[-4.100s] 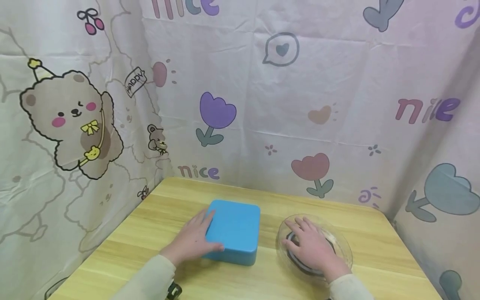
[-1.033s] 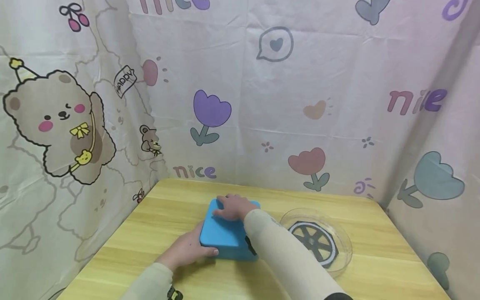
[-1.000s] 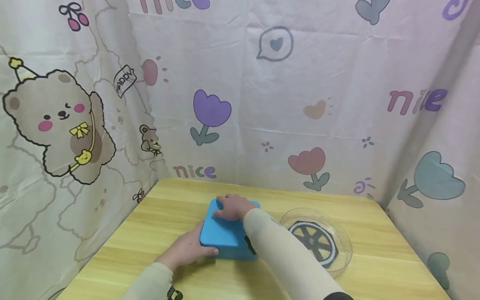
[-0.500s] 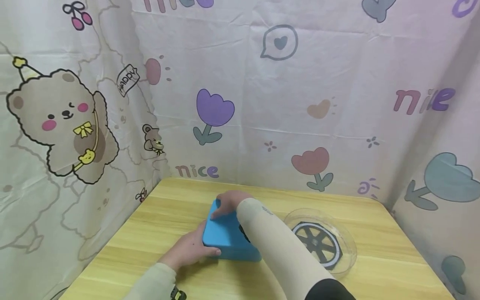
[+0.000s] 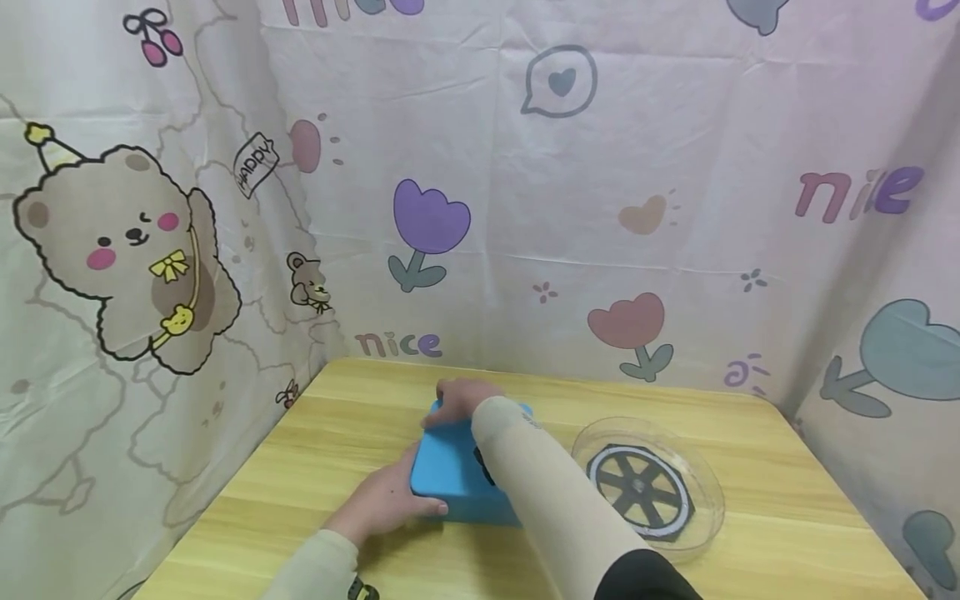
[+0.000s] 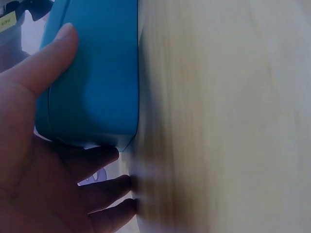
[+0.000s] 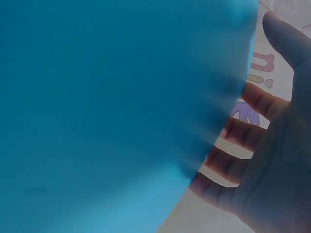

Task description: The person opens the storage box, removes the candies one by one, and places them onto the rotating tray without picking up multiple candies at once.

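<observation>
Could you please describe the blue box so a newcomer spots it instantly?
On the wooden table, look left of the clear dish, between the left hand and right hand. There sits the blue box: opaque and squarish, whereas the dish is round and transparent.

Soft light over the table (image 5: 285, 492), faint shadow beneath the left hand (image 5: 386, 500), both wrist views dimmer and hazy.

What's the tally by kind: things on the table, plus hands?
Box, blue: 1
Dish, clear and round: 1
Spoked piece, black and white, seen in or through the dish: 1
Hands, left hand and right hand: 2
Total: 5
</observation>
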Motion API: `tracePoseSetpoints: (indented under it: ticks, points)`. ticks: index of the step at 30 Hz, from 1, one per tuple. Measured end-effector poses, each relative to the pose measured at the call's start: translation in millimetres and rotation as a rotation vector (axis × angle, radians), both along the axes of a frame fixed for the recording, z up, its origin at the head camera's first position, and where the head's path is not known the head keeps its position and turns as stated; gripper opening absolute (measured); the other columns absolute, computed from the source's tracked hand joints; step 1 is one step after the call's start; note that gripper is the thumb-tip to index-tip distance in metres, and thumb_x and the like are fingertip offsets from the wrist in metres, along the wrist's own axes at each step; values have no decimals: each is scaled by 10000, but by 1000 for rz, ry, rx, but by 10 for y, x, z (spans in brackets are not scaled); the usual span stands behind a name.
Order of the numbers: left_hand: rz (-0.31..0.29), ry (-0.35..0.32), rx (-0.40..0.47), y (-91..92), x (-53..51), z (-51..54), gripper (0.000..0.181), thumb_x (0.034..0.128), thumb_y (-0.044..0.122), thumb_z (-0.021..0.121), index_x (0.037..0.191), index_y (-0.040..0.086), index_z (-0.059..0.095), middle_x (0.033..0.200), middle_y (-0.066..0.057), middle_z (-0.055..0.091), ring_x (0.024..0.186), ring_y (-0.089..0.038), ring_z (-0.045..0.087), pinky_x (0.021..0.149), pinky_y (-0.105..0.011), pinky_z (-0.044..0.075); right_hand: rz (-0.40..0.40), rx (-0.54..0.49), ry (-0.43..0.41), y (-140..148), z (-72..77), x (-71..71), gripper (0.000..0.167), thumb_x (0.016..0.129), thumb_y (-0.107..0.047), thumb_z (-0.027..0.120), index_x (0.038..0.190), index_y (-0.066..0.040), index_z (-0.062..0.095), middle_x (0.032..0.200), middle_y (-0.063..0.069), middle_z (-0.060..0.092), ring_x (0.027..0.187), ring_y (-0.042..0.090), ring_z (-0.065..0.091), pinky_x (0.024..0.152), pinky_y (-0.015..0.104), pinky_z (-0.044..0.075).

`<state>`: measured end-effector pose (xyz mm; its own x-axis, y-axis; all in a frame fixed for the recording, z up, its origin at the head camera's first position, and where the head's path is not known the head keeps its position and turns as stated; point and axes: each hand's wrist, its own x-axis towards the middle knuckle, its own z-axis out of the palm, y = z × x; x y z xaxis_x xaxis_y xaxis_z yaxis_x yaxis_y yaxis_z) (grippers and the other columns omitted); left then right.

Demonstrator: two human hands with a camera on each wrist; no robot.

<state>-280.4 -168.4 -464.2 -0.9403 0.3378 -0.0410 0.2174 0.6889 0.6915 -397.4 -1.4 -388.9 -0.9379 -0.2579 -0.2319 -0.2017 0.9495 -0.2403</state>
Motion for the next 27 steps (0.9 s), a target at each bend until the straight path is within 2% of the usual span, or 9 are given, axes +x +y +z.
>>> tracePoseSetpoints:
  ticks: [5, 8, 18, 27]
  points:
    - [20, -3, -8, -43, 36, 21, 1166, 743, 561, 851, 1614, 110, 219, 1418, -155, 556, 1175, -340, 588, 961, -623, 453, 12, 1, 12, -85, -50, -42, 729, 770, -739, 704, 1345, -309, 577, 1180, -15, 641, 964, 229, 563, 869, 483, 507]
    - [24, -12, -7, -53, 51, 10, 1168, 739, 553, 858, 1610, 105, 222, 1423, -157, 549, 1178, -343, 583, 965, -625, 449, 18, 5, 6, -124, -73, -58, 765, 760, -753, 700, 1361, -297, 575, 1219, -15, 646, 986, 228, 574, 886, 483, 508]
    - [33, -8, -29, -8, 44, 35, 1193, 732, 581, 849, 1617, 127, 191, 1395, -144, 568, 1150, -330, 595, 946, -616, 465, -30, 4, -72, -146, -79, -183, 943, 767, -795, 646, 1533, -280, 454, 1465, 19, 541, 1227, 270, 530, 1048, 534, 422]
    - [13, -10, -3, 35, 26, 17, 1206, 736, 581, 847, 1632, 159, 159, 1421, -142, 553, 1167, -343, 590, 955, -622, 456, -75, -1, -87, -128, -94, -176, 926, 782, -677, 714, 1535, -220, 429, 1367, 56, 585, 1066, 257, 546, 971, 510, 463]
